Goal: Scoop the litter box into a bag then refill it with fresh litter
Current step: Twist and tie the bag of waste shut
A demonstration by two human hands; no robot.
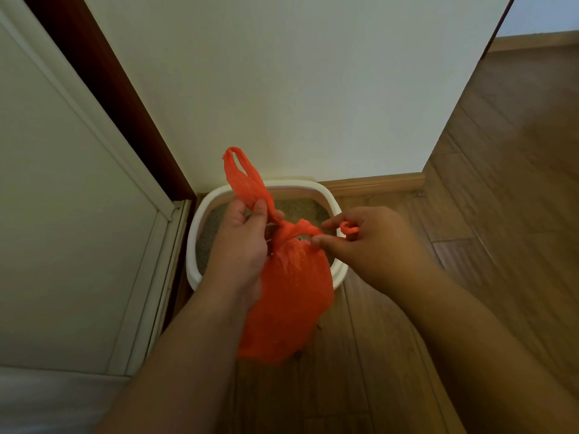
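An orange plastic bag hangs full in front of me, its two handles crossed in a knot at the top. My left hand grips the left handle, whose loop sticks up above the fingers. My right hand pinches the right handle, with the end curled over one finger. Behind and below the bag sits a white litter box against the wall, with grey-brown litter inside. The bag and my hands hide most of the box's middle and front.
The box stands in a corner between a white wall and a dark red door frame. A white panelled door fills the left. Wooden floor stretches to the right and towards me, with a wooden skirting board along the wall.
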